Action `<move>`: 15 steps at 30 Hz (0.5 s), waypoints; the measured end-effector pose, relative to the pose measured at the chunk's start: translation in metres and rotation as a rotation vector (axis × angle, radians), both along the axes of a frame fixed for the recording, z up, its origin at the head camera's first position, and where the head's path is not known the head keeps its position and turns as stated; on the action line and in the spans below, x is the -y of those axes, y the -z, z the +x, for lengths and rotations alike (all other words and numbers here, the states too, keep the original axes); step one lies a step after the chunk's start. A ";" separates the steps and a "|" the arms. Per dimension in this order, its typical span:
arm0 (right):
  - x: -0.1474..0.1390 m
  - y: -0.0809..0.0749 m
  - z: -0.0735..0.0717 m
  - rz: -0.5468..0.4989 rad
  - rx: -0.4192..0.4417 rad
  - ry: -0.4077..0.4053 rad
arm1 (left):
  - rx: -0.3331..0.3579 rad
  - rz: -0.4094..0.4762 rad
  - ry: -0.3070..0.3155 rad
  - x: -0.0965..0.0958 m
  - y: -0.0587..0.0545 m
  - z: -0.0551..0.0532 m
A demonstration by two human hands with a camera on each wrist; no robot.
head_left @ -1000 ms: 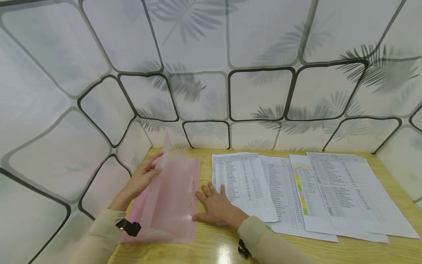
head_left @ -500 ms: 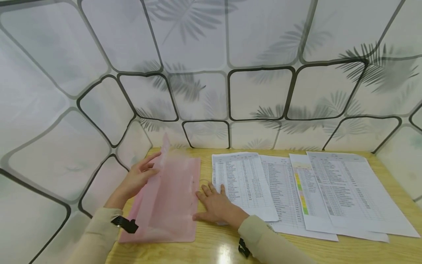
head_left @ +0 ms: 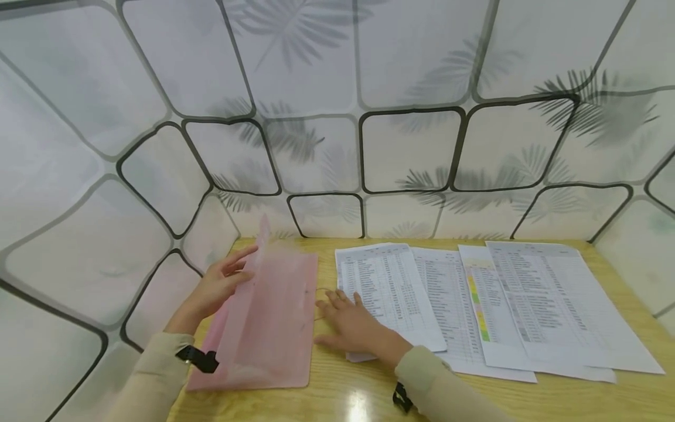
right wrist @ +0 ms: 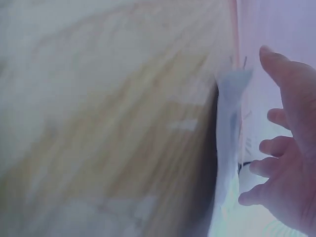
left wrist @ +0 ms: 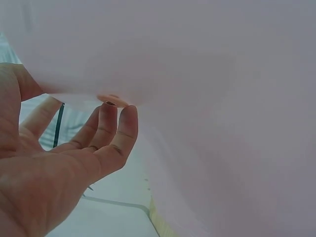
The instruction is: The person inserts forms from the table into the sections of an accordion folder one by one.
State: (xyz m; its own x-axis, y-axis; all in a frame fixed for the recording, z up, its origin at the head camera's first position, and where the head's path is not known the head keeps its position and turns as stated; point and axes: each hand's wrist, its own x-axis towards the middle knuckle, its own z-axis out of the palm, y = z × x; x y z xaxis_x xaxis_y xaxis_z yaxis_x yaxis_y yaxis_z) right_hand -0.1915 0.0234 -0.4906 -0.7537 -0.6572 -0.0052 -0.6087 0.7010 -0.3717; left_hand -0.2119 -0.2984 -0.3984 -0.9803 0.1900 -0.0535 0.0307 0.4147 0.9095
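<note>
Soft, even light is filling the head view, white glare shining at the near edge of the tabletop (head_left: 316,398), while the wall panels (head_left: 413,151) beyond its far edge are stretching toward the sides. Fine print on the papers (head_left: 392,293) is blurring past reading. The dimmer left wrist view is showing the pink folder (left wrist: 222,98) as soft haze; the right wrist view is smearing and washing out pale beside the right hand (right wrist: 296,182)
</note>
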 end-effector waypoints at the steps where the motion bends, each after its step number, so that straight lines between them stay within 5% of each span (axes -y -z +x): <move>1: -0.003 -0.002 -0.001 -0.016 -0.003 0.005 | 0.004 0.003 0.004 0.000 0.000 0.000; 15: -0.055 -0.014 -0.015 -0.214 0.079 0.170 | 0.033 -0.009 0.013 -0.003 -0.005 -0.005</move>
State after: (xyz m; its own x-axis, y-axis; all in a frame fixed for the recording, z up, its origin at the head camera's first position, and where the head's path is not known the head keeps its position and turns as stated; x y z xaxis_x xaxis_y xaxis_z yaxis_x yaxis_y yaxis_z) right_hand -0.2060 0.0787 -0.4767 -0.8560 -0.5139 0.0571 -0.4523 0.6908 -0.5641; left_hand -0.2173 -0.2958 -0.3933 -0.9753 0.2025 -0.0878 0.0061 0.4225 0.9064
